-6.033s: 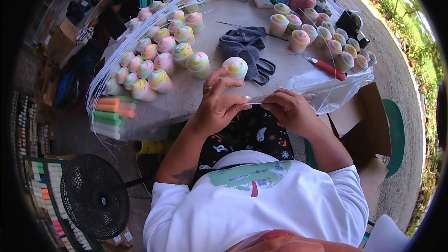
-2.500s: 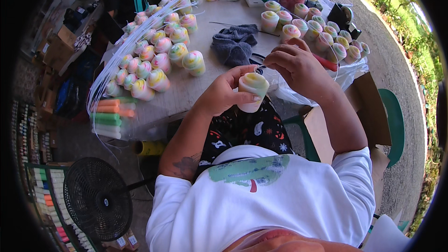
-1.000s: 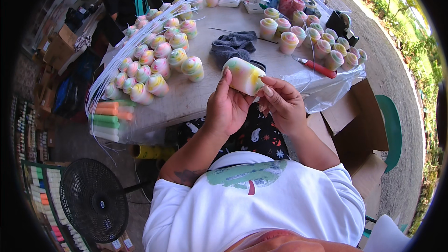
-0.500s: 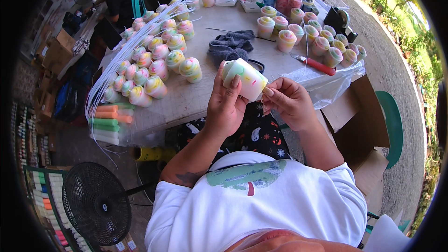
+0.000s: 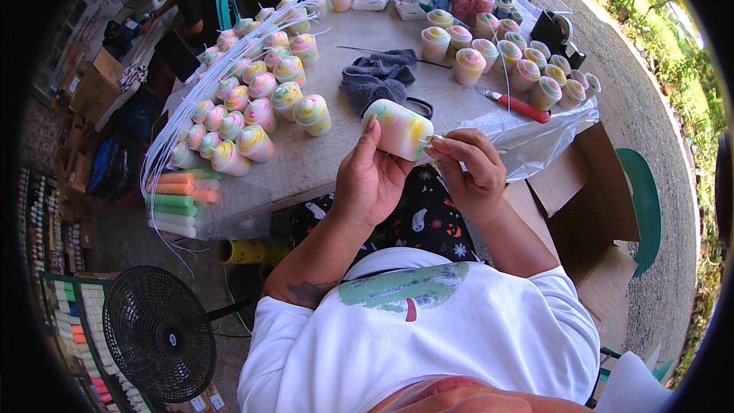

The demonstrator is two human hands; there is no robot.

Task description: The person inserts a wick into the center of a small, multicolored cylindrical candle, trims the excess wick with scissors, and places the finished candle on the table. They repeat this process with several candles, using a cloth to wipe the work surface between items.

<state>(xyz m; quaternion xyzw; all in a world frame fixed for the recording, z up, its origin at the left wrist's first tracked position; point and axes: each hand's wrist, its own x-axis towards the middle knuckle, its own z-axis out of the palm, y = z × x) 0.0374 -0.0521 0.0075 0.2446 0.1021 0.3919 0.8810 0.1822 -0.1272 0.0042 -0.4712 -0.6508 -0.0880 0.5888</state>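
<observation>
A white candle with pastel yellow, green and pink patches (image 5: 396,127) lies tilted on its side in the air over the table's near edge. My left hand (image 5: 372,172) is closed around its left end and underside. With thumb and fingertips pinched together, my right hand (image 5: 472,164) is at the candle's right end. A thin pale bit, seemingly a wick, shows at those fingertips, though it is too small to be sure. Beyond the candle lies a crumpled dark grey cloth (image 5: 378,75).
Rows of swirled pastel candles (image 5: 260,115) stand on the left, with a bundle of long white wicks (image 5: 206,80) across them. More candles (image 5: 526,75) stand at the right, near a red-handled tool (image 5: 524,108). A cardboard box (image 5: 589,199) is at my right, a black fan (image 5: 159,333) at lower left.
The candle has turned in my left hand, showing a different side with a yellow patch. My right fingers have shifted slightly and still pinch at its right end.
</observation>
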